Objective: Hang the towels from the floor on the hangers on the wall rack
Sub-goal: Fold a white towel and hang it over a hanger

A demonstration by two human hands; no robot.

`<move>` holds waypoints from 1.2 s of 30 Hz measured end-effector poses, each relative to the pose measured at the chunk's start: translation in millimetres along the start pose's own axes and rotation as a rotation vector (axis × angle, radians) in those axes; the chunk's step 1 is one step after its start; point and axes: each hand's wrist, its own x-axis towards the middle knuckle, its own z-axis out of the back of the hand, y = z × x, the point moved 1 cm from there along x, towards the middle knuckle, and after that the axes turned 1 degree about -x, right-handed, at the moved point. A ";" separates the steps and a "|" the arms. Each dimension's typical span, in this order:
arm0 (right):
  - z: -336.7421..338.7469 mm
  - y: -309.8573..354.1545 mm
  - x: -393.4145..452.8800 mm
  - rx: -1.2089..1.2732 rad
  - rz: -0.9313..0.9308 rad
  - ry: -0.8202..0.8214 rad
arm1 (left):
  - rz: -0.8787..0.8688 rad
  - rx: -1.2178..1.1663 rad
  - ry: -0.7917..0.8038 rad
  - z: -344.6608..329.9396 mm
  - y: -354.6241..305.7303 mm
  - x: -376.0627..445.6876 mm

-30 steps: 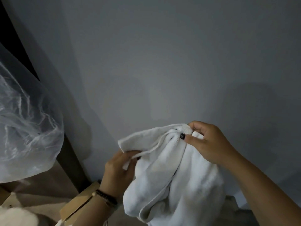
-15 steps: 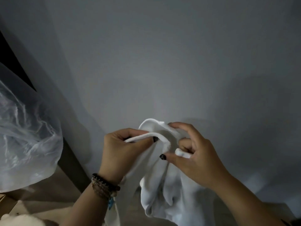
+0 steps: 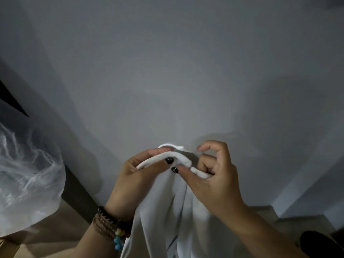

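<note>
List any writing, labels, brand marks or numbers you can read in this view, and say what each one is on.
None can be read. The white towel held in the left hand and right hand shows no tag or print. The grey wall, the clear plastic bag and the bead bracelets are also unmarked.

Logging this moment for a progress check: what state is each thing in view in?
white towel: held up by its top hem, hanging down, not on a hanger
left hand: pinching the hem
right hand: pinching the hem
clear plastic bag: crumpled, untouched
</note>
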 end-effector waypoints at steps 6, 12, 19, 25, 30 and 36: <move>-2.8 -2.8 8.3 0.065 -0.030 0.198 | 0.075 -0.154 0.101 1.1 0.2 -7.5; -0.9 -6.5 3.1 0.036 -0.059 0.117 | 0.144 -0.124 0.062 11.6 -0.6 -5.3; 9.4 -14.4 8.4 0.039 -0.262 0.006 | -0.120 0.195 -0.095 16.4 7.6 0.2; 12.4 -23.4 4.8 0.012 -0.309 0.011 | -0.176 0.441 0.226 5.5 11.6 -3.5; 11.6 -24.9 1.6 0.024 -0.312 0.017 | -0.305 0.634 -0.052 5.4 16.1 -0.6; 5.1 -29.3 -2.3 -0.048 -0.318 0.077 | -0.140 0.260 -0.172 2.7 34.7 -1.7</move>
